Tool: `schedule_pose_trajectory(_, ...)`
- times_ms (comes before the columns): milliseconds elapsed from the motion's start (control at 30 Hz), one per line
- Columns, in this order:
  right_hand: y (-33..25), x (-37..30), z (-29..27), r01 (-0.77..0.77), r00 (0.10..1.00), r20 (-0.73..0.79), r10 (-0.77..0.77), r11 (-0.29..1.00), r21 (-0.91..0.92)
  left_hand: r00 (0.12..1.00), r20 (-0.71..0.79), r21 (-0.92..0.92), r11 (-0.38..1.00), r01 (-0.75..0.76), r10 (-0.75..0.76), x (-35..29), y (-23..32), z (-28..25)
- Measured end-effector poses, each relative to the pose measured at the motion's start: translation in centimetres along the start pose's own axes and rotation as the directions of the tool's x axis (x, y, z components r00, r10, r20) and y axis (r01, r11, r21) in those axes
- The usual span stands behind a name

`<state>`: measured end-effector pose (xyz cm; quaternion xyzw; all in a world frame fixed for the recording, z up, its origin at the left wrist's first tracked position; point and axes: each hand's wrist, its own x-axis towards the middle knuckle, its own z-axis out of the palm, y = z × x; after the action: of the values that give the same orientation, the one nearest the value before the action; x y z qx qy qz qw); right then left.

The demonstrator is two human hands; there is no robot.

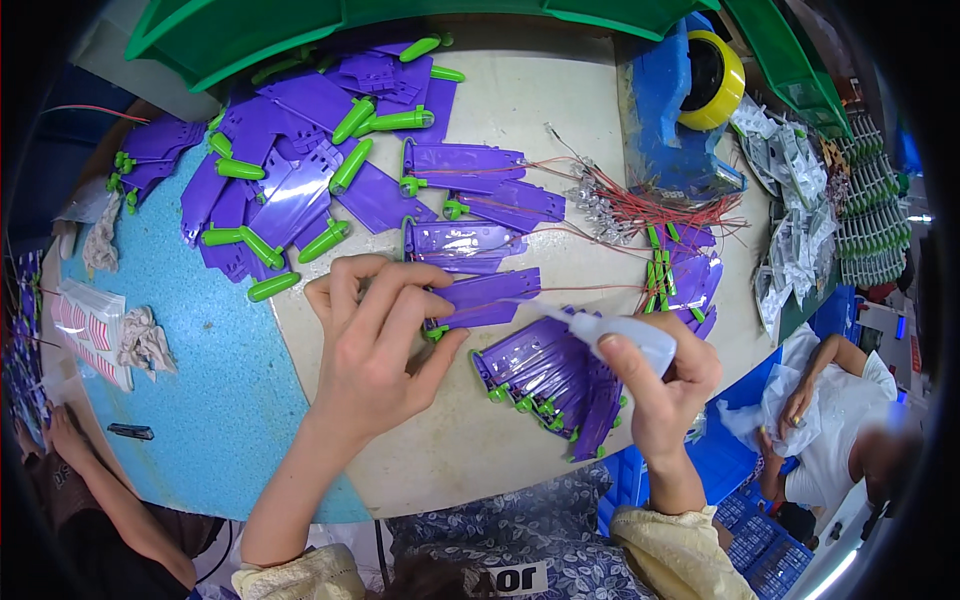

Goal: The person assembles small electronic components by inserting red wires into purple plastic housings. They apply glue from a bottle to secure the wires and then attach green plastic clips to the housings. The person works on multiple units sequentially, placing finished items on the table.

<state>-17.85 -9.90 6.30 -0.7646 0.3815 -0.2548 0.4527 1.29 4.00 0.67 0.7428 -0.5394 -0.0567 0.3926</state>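
My left hand point(375, 345) has its fingers curled around the green-tipped left end of a flat purple plastic part point(495, 298). A thin wire runs from that part to the right. In my right hand point(665, 390) is a whitish squeeze bottle point(635, 340), tilted so its long thin nozzle reaches over the right end of the same part. Just beyond the left hand lie more purple parts point(465, 245) in a column, some with wires across them. Below the nozzle sits a fanned stack of purple parts point(550, 375) with green ends.
A loose pile of purple and green pieces point(290, 170) covers the back left. Red wires with small clear ends point(640, 210) lie in a bundle near a blue tape dispenser point(650, 120). Green bins point(380, 20) line the back edge. Other people's arms point(110, 490) show at both sides.
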Motion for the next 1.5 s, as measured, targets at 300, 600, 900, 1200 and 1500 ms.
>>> schedule_pose_trajectory(300,-0.6,-0.7,-1.6,-0.187,0.98,-0.032,0.196,0.966,0.18,0.986,0.065,0.203,0.965,-0.163,0.153,-2.5,1.9,1.0)
schedule_pose_trajectory(600,-0.2,-0.5,-0.4,-0.034,0.998,-0.054,0.028,0.993,-0.112,1.0,0.01,0.028,1.0,0.004,-0.004,-1.0,1.2,0.3)
schedule_pose_trajectory(900,-0.5,-1.8,-2.5,-0.193,0.977,-0.076,0.199,0.978,0.076,0.983,0.067,0.091,0.98,-0.178,0.172,-2.8,3.0,0.5)
schedule_pose_trajectory(1200,0.3,-1.5,-0.9,-0.003,1.0,0.005,0.003,0.993,-0.118,1.0,0.011,0.085,0.996,-0.026,0.025,-2.2,2.5,1.3)
schedule_pose_trajectory(1500,-0.8,-2.7,-2.5,-0.196,0.981,-0.003,0.196,0.978,-0.069,0.995,0.015,0.091,0.991,-0.102,0.101,-2.9,2.5,0.9)
